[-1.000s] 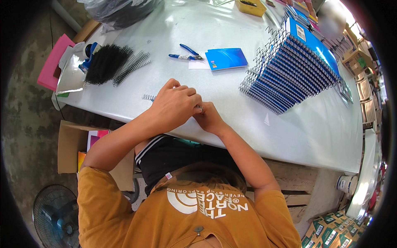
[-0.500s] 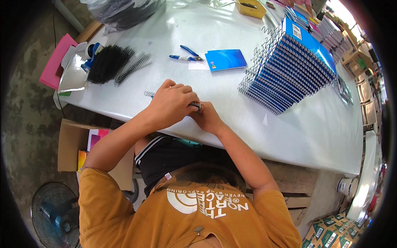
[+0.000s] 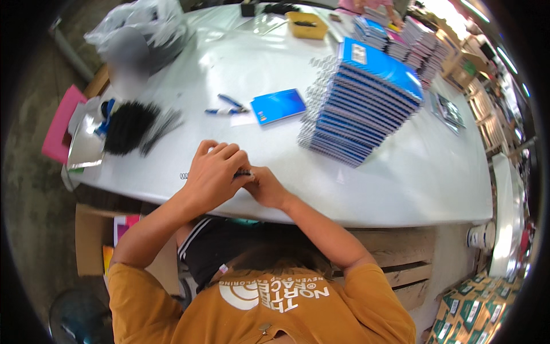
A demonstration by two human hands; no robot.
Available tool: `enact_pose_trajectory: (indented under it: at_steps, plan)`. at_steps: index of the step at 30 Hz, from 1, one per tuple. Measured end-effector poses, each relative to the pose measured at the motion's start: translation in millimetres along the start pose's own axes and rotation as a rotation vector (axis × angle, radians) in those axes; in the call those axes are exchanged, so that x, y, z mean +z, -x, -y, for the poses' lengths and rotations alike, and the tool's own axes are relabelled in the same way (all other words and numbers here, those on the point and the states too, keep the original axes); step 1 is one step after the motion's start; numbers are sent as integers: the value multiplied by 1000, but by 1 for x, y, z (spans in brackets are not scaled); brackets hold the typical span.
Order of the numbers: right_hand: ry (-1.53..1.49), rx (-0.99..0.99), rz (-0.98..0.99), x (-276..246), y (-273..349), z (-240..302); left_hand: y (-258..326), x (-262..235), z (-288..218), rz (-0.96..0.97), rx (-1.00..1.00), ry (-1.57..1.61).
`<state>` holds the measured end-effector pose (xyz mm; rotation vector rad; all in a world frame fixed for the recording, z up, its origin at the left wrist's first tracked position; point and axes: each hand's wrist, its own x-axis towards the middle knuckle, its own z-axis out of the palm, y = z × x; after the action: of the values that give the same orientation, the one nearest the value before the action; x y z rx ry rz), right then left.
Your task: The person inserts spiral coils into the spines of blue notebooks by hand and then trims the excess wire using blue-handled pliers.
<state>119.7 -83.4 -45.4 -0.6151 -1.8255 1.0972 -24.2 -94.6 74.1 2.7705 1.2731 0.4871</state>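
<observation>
Both hands, left hand [image 3: 215,172] and right hand [image 3: 264,186], are pinching a black wire coil [image 3: 243,172] mid-frame; many bound notebooks [image 3: 366,103] are already stacked upper right, loose coils [image 3: 129,123] waiting left.

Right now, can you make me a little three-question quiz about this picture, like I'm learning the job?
1. True or false: both hands, the left hand and the right hand, meet at the near edge of the white table.
2. What lies closest to the lone blue notebook? A) the pens B) the yellow tray C) the pink folder
3. Fill in: the tall stack of spiral notebooks has ____ covers.

Key: 1 true. 2 A. 3 blue.
</observation>
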Motion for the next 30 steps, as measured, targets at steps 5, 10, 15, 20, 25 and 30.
enact_pose_trajectory:
  at_steps: [5,10,15,20,25,30]
  plan:
    - [339,-403,-541,-77,-1,85,-53,-69,-26,-347,101,-31]
    - [-109,-681,-844,-175,-21,181,-139,-83,-57,-990,371,422]
    - [173,-490,-1012,-173,-33,184,-184,-48,-111,-793,401,1310]
    - [333,-282,-1206,-191,-17,145,-219,-39,-104,-1020,382,189]
    - [293,-116,-1180,-193,-14,140,-195,-20,-96,-855,176,228]
    - [574,-135,-1278,-192,-21,126,-194,-3,-75,-816,-124,536]
